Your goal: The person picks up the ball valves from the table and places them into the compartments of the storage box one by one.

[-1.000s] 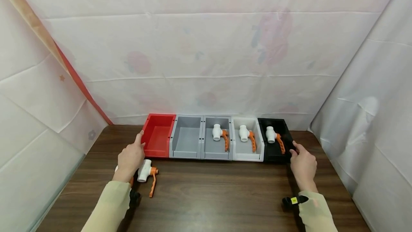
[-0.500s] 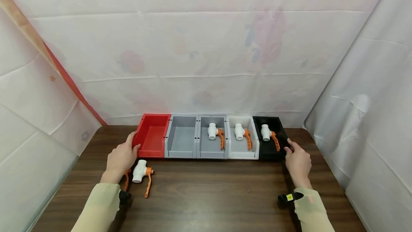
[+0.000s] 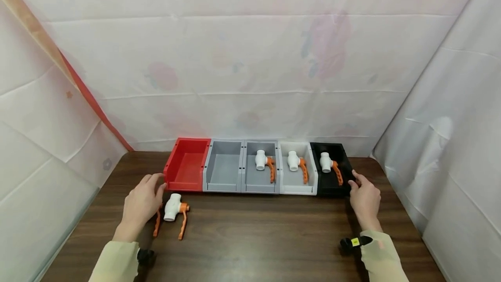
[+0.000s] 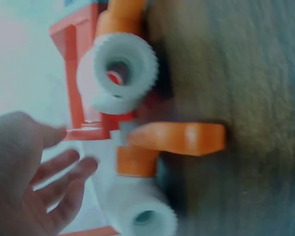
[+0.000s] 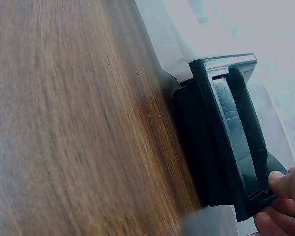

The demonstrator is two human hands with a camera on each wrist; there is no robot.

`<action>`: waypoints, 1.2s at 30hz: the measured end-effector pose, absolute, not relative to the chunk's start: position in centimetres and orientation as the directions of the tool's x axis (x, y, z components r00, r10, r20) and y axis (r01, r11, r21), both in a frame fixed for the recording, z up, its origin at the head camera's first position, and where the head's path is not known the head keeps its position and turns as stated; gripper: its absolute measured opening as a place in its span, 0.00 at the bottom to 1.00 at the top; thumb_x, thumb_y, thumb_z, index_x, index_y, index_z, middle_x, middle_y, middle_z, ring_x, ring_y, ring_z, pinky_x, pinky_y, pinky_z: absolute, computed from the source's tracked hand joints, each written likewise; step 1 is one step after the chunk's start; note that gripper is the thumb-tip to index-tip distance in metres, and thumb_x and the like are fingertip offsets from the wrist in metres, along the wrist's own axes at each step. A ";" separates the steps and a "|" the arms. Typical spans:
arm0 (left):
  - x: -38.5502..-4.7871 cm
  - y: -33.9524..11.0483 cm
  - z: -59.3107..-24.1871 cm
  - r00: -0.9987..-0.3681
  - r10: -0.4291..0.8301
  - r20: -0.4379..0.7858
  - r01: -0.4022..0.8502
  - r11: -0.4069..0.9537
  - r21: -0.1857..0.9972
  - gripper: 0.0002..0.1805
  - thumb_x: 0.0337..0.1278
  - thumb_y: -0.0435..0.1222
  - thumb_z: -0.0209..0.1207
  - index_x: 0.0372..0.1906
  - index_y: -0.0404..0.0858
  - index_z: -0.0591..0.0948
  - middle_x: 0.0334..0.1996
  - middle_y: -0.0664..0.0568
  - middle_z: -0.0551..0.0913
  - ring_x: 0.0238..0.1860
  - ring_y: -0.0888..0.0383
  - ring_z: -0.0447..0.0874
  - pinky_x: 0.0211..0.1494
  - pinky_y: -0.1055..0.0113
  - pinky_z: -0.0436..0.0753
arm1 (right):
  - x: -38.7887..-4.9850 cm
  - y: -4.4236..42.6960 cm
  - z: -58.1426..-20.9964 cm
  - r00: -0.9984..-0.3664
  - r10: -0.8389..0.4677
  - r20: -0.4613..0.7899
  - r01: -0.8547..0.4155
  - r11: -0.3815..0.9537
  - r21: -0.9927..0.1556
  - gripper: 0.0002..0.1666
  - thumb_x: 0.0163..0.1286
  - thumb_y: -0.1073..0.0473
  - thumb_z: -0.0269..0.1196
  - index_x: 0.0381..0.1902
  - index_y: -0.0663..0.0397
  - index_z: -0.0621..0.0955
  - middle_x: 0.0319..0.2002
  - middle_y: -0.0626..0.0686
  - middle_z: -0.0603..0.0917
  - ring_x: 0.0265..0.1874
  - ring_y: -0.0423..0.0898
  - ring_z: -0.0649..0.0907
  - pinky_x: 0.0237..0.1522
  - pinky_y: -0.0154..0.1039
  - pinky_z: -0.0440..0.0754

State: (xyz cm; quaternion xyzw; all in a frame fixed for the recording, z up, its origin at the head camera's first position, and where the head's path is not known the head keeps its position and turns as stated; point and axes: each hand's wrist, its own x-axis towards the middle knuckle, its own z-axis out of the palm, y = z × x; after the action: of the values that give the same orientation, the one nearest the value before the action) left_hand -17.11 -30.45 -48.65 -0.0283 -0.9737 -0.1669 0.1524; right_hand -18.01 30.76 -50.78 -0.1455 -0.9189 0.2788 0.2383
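My right hand pinches the right wall of the black bin, thumb on the rim and fingers outside, as the right wrist view shows. Near the front left corner of the red bin, my left hand holds nothing; its fingers are loosely bent and spread in the left wrist view. Just right of it a white ball valve with an orange handle lies on the table. A second valve is mostly hidden by the left hand, only its orange handle showing in the head view.
Between the red and black bins stand two grey bins and a white bin, all in one row. One ball valve lies in the right grey bin, one in the white and one in the black. A cloth wall rises behind.
My left hand has let go of the red bin and drawn back toward the valves on the table. The right hand stays at the black bin.
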 end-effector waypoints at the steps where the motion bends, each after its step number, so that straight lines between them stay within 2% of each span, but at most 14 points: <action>1: -17.0 -30.2 -48.4 -0.957 0.040 0.288 0.136 0.937 0.321 0.19 0.61 0.36 0.65 0.55 0.36 0.79 0.45 0.39 0.81 0.27 0.49 0.79 0.27 0.49 0.81 | -18.0 30.8 -50.8 -0.844 0.400 0.358 0.135 0.803 -0.580 0.21 0.70 0.63 0.64 0.61 0.56 0.81 0.40 0.64 0.87 0.23 0.60 0.80 0.36 0.63 0.76; 5: -16.5 -29.0 -47.3 -0.970 0.186 0.154 0.227 0.920 0.321 0.24 0.57 0.37 0.69 0.58 0.36 0.79 0.48 0.41 0.81 0.45 0.44 0.81 0.43 0.43 0.83 | -18.1 30.9 -50.8 -0.845 0.401 0.353 0.141 0.805 -0.577 0.21 0.70 0.63 0.64 0.61 0.56 0.81 0.40 0.64 0.87 0.23 0.59 0.80 0.37 0.63 0.75; 9: -16.0 -28.3 -46.7 -0.955 0.287 0.077 0.297 0.911 0.287 0.27 0.54 0.39 0.71 0.59 0.36 0.79 0.53 0.39 0.79 0.52 0.40 0.77 0.47 0.42 0.82 | -18.0 30.9 -50.8 -0.850 0.405 0.336 0.153 0.801 -0.579 0.22 0.71 0.62 0.64 0.62 0.55 0.80 0.39 0.64 0.86 0.20 0.56 0.78 0.35 0.62 0.75; 13: -15.7 -28.1 -46.6 -0.937 0.349 0.027 0.343 0.900 0.270 0.27 0.50 0.39 0.73 0.56 0.38 0.80 0.55 0.41 0.77 0.53 0.39 0.75 0.49 0.42 0.81 | -17.9 30.8 -50.6 -0.851 0.413 0.324 0.162 0.794 -0.586 0.22 0.71 0.62 0.64 0.62 0.55 0.80 0.39 0.64 0.86 0.20 0.56 0.77 0.34 0.61 0.76; 19: -15.6 -28.2 -47.0 -0.933 0.356 -0.044 0.336 0.910 0.244 0.29 0.46 0.42 0.74 0.57 0.41 0.81 0.59 0.41 0.76 0.56 0.39 0.74 0.52 0.40 0.79 | -18.1 30.9 -50.5 -0.855 0.412 0.316 0.160 0.788 -0.594 0.22 0.71 0.62 0.64 0.62 0.55 0.80 0.39 0.63 0.86 0.24 0.57 0.79 0.37 0.61 0.75; 24: -15.2 -27.9 -47.0 -0.930 0.362 -0.069 0.335 0.909 0.248 0.31 0.45 0.44 0.75 0.57 0.41 0.81 0.60 0.40 0.75 0.56 0.38 0.75 0.53 0.40 0.79 | -18.2 31.1 -50.7 -0.857 0.402 0.322 0.148 0.791 -0.593 0.22 0.71 0.63 0.64 0.61 0.55 0.81 0.36 0.62 0.86 0.22 0.56 0.78 0.35 0.59 0.74; 30: -14.8 -27.3 -46.8 -0.927 0.365 -0.079 0.341 0.913 0.223 0.31 0.41 0.39 0.77 0.55 0.41 0.81 0.61 0.38 0.75 0.54 0.36 0.76 0.53 0.38 0.78 | -18.3 31.1 -50.7 -0.855 0.407 0.322 0.148 0.787 -0.600 0.21 0.70 0.63 0.64 0.61 0.56 0.81 0.37 0.62 0.86 0.25 0.56 0.79 0.34 0.59 0.75; 36: -14.6 -26.8 -47.1 -0.929 0.362 -0.080 0.339 0.917 0.208 0.31 0.36 0.35 0.79 0.53 0.41 0.81 0.58 0.40 0.77 0.49 0.38 0.79 0.49 0.42 0.81 | -18.3 31.2 -50.6 -0.858 0.412 0.307 0.161 0.783 -0.600 0.22 0.70 0.62 0.64 0.61 0.56 0.81 0.37 0.62 0.86 0.27 0.57 0.80 0.36 0.59 0.75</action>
State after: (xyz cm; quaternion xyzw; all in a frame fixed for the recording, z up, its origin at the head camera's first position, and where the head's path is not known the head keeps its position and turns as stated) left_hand -14.58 -26.76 -47.13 -0.1794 -0.9774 -0.0956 -0.0584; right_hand -18.26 31.23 -50.55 -0.1560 -0.9191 0.2899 0.2163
